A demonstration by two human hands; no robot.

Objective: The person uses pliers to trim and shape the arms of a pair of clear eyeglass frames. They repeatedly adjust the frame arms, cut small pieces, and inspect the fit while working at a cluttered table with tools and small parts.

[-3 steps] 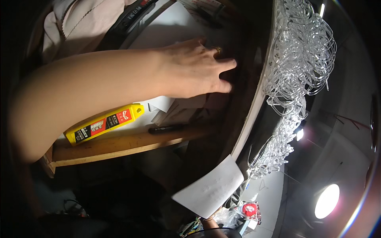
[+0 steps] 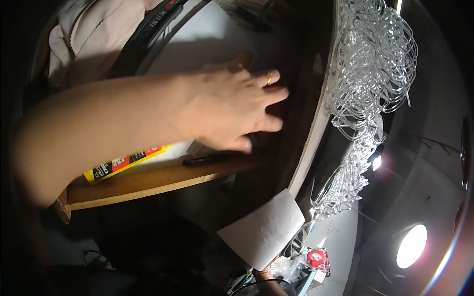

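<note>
My left hand [image 2: 227, 106] reaches across an opened wooden drawer [image 2: 148, 190] with its fingers spread and nothing visible in them. A gold ring sits on one finger, and the hand is slightly blurred. Below the forearm lies a flat yellow case [image 2: 123, 165] with a black and red label, partly covered by the arm. A dark pen-like stick [image 2: 207, 160] rests near the drawer's wooden edge. At the lower edge my right hand [image 2: 264, 276], mostly hidden, is closed on a white sheet of paper [image 2: 266, 229] that stands out at a slant.
A bunch of clear shiny loops [image 2: 375, 74] hangs along a pale edge [image 2: 316, 128] on the right. Pink cloth [image 2: 103, 37] and a black case-like object [image 2: 148, 42] are at upper left. A red and white packet [image 2: 316, 257] is near the bottom; a round lamp [image 2: 412, 246] glows at lower right.
My left hand has moved lower in the view and its fingers have spread wider, with the thumb now showing. The forearm covers more of the yellow case. The sheet has shifted slightly.
</note>
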